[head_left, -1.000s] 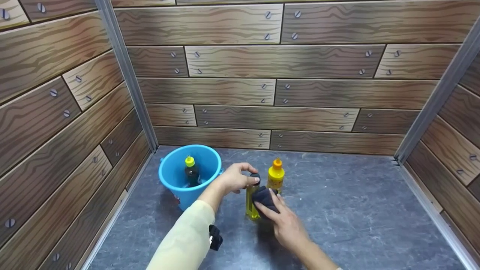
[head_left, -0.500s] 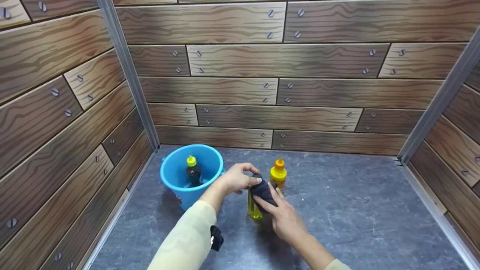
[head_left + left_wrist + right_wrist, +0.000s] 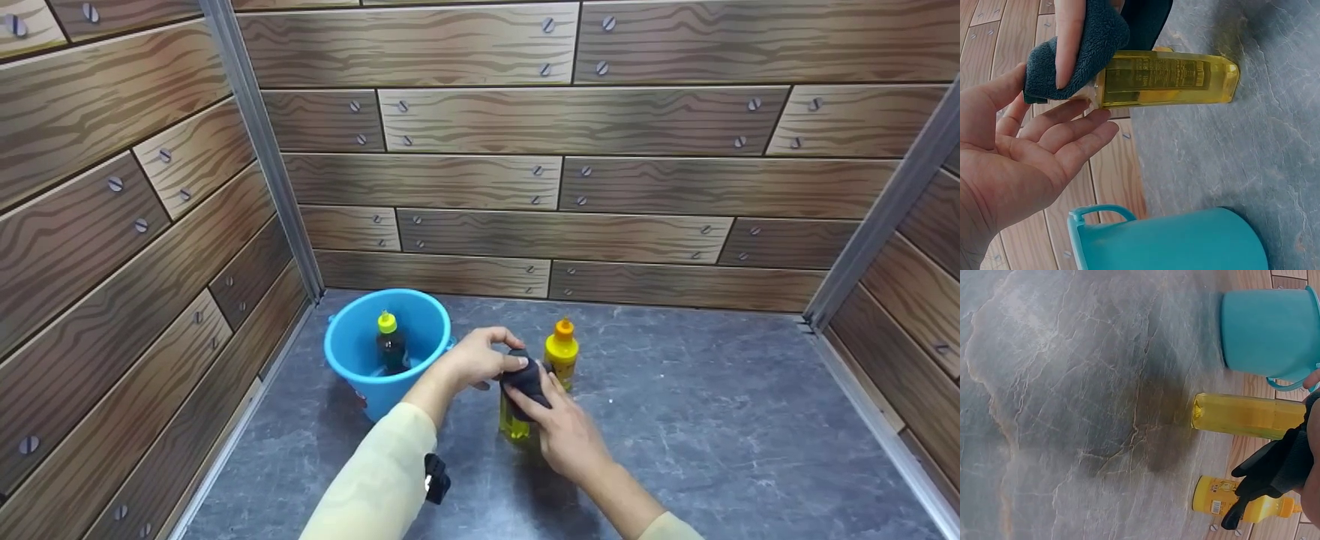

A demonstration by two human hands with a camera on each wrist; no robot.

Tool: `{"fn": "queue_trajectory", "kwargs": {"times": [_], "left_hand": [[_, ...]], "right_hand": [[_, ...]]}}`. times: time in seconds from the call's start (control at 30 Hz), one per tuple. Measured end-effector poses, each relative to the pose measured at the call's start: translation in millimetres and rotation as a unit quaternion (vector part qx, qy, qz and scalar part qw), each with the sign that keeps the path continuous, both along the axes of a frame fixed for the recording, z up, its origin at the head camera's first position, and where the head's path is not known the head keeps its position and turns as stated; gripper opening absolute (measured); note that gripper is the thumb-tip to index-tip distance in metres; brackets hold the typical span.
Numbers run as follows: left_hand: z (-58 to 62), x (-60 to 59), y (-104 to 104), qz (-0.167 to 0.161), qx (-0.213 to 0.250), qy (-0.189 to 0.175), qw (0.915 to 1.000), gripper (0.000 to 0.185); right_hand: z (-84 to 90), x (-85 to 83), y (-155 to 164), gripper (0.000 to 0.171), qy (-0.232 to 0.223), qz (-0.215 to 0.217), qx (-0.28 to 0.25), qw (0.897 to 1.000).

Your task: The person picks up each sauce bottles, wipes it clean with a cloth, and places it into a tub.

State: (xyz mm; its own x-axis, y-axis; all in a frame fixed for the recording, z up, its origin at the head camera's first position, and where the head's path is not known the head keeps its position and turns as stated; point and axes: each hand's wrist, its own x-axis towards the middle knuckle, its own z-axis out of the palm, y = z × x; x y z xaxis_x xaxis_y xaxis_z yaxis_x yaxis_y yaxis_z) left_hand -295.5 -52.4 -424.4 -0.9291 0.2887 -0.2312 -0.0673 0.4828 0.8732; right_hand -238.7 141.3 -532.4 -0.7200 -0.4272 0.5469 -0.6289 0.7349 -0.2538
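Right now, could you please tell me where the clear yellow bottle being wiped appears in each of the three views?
Head: clear yellow bottle stands at lower centre, its top under the dark cloth.
Left wrist: it lies sideways across the top.
Right wrist: it lies sideways at right of centre.
Shared landmark: the blue bucket, beside the bottle in every view.

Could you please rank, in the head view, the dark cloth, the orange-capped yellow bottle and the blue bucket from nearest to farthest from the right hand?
1. Dark cloth: pressed under the right hand.
2. Orange-capped yellow bottle: just behind.
3. Blue bucket: far left.
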Motion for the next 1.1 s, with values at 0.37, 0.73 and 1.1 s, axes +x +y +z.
{"fn": "queue_trajectory", "kwargs": {"times": [0.37,0.73,1.1], "left_hand": [[0.9,-1.5,-1,-0.008,-0.005,0.002,1.0,0.016],[-0.3,-2.3,-3,-0.015,0.0,0.003,0.9999,0.015],[-0.6,-3.5,-4,-0.016,0.0,-0.001,0.9999,0.014]], "right_hand": [[-15.7,-4.5,-4,0.067,0.005,-0.005,-0.012,1.0],[-27.6,-5.8,-5,0.074,-0.024,0.005,-0.03,0.999],[-46.3,-8.8,-5,0.075,0.019,0.024,-0.06,0.998]]}}
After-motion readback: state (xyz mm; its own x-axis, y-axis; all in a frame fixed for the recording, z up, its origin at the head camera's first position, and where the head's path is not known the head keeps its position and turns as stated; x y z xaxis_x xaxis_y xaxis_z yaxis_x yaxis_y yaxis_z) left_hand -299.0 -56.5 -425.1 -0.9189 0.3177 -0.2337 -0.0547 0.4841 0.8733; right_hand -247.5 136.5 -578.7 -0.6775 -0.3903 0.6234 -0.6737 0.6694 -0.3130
